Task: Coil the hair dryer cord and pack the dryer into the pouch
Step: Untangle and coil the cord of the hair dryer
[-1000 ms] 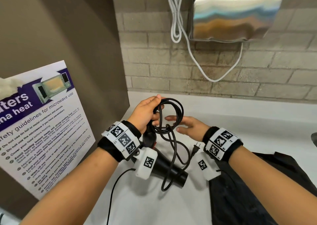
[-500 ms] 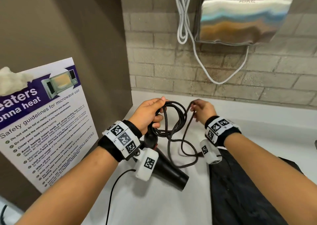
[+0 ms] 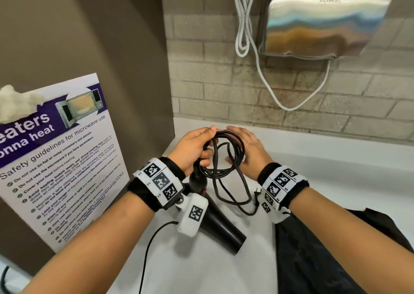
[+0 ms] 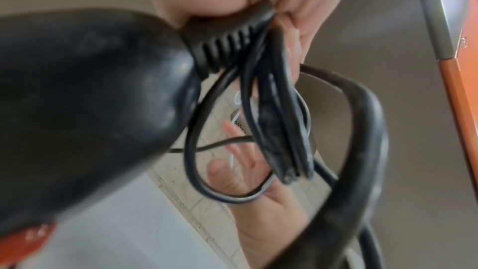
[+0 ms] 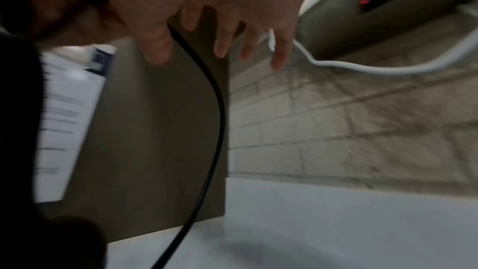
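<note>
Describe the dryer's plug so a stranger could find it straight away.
Start at the white counter below the steel wall unit. Just left of the right wrist band, the plug ends the black cord: two small prongs, unlike the loops beside it.

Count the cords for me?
3: black dryer cord coiled in the left hand, white cord hanging on the wall, thin black cable below the left wrist.

Left hand (image 3: 194, 147): fingers curled, gripping black looped power cord (image 3: 228, 157) at its top. Right hand (image 3: 251, 150): fingers extended and spread, palm facing the loops. Both forearms extended forward.
</note>
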A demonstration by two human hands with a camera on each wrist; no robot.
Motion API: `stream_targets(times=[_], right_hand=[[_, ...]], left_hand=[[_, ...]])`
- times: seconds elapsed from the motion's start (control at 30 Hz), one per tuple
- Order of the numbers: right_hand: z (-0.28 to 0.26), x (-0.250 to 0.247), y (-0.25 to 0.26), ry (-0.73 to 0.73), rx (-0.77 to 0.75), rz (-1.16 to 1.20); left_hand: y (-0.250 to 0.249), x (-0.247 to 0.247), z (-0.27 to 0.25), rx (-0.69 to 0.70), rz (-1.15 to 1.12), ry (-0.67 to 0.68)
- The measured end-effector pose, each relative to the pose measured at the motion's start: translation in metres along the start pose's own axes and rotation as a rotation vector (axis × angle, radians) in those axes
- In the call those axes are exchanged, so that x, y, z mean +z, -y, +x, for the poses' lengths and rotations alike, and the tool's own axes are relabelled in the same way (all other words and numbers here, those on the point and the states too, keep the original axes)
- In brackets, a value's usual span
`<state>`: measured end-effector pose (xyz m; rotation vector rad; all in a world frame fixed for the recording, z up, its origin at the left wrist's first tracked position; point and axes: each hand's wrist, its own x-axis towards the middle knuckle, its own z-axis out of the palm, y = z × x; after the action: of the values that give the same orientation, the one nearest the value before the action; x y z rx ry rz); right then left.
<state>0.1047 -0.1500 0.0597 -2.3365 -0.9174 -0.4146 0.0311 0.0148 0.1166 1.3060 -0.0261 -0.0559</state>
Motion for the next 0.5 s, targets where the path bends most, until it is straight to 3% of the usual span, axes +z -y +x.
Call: stream_targets(times=[0.07, 0.13, 0.37, 0.5], right_hand=[[0.001, 0.001, 0.013, 0.070, -0.110, 0.094], [-0.001, 0.000, 0.018, 0.075, -0.127, 0.172], [-0.004, -0.006, 0.015, 0.006, 0.051, 0.209], [0.004, -0.002, 0.011, 0.029, 0.130, 0.199]], left_hand=[[-0.001, -0.001, 0.001, 0.002, -0.012, -0.008], [-0.002, -0.004, 0.000, 0.003, -0.013, -0.015], [-0.007, -0.012, -0.002, 0.045, 0.214, 0.017], [-0.002, -0.012, -0.009, -0.018, 0.125, 0.034]])
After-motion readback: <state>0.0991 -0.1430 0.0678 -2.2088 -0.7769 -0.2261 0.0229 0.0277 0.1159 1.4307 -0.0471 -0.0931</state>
